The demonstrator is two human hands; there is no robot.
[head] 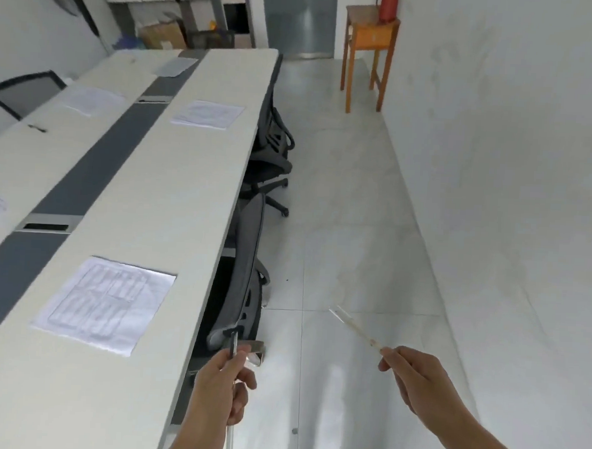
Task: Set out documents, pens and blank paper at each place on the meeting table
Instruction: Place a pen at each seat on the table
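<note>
My left hand point(223, 383) grips a dark pen point(233, 346) upright, just off the near right edge of the long white meeting table point(173, 190). My right hand point(417, 378) pinches a clear pen point(354, 327) that points up and left over the floor. A printed document point(103, 303) lies on the table to the left of my left hand. A second document point(207, 114) lies farther along the same side. Across the grey centre strip lie another sheet point(88, 99) and a dark pen point(37, 128). More paper point(174, 66) rests near the far end.
Grey office chairs point(247, 273) point(271, 154) are pushed in along the table's right side. A wooden stand point(368, 53) with a red flask point(388, 4) is by the right wall. Tiled floor runs between table and wall. Boxes and shelves fill the far end.
</note>
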